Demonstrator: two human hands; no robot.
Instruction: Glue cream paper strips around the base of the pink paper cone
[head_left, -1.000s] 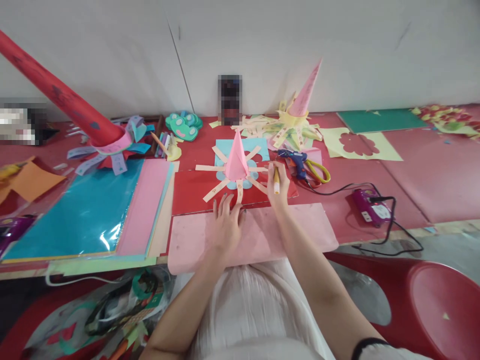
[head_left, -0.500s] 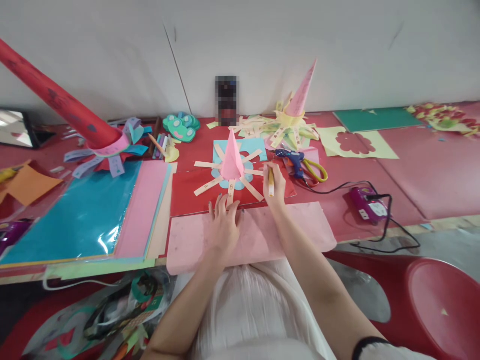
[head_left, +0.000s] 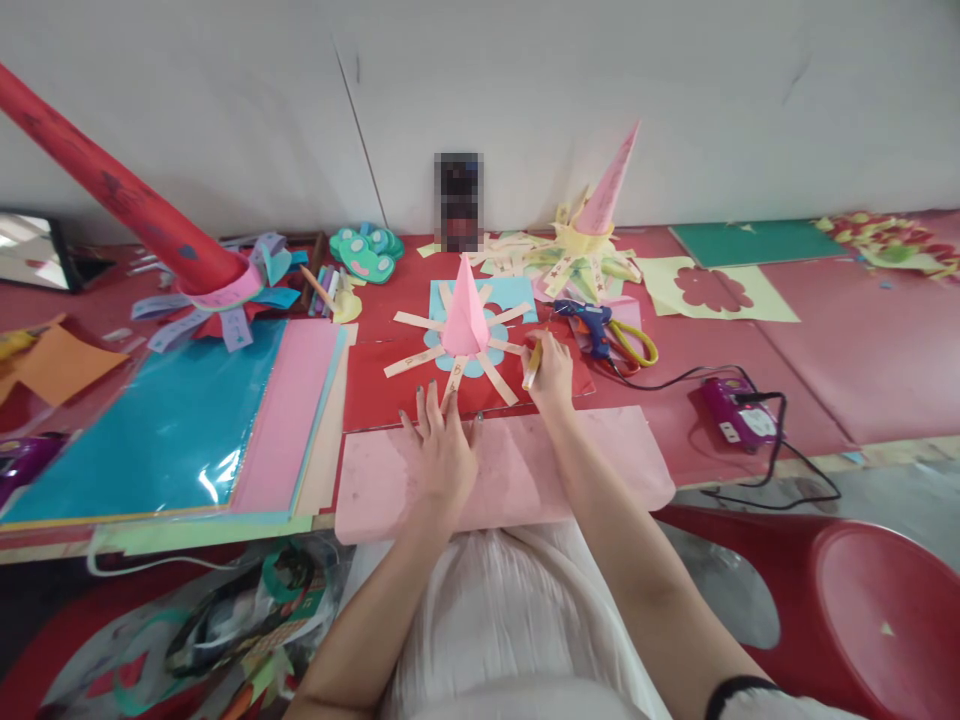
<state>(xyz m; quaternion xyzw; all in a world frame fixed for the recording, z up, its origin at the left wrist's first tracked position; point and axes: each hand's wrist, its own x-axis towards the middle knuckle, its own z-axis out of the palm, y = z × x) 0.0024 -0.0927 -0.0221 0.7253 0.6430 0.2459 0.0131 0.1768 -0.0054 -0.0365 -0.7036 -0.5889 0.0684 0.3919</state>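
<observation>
A pink paper cone [head_left: 466, 318] stands upright on a light blue flower-shaped paper base [head_left: 473, 369], with several cream strips radiating from it. My left hand [head_left: 444, 448] lies flat with its fingers spread, fingertips at the end of the front strip [head_left: 456, 376], which bears a handwritten "B" and a second mark. Another strip [head_left: 415, 362], on the left, also carries writing. To the right of the cone, my right hand [head_left: 553, 376] grips a yellowish marker [head_left: 533, 366], close to the right-hand strips. A red sheet [head_left: 375, 392] lies beneath.
A blue glue gun [head_left: 589, 318] and yellow-handled scissors [head_left: 634, 341] lie right, near a corded purple power block [head_left: 739, 412]. Two finished-looking cone hats, one red [head_left: 142, 205] and one pink [head_left: 609, 185], stand behind. Coloured sheets [head_left: 161, 430] are stacked left.
The strips have turned a little clockwise seen from above, the front one shifting left. My left fingers have straightened and moved slightly left. The marker in my right hand is more tilted.
</observation>
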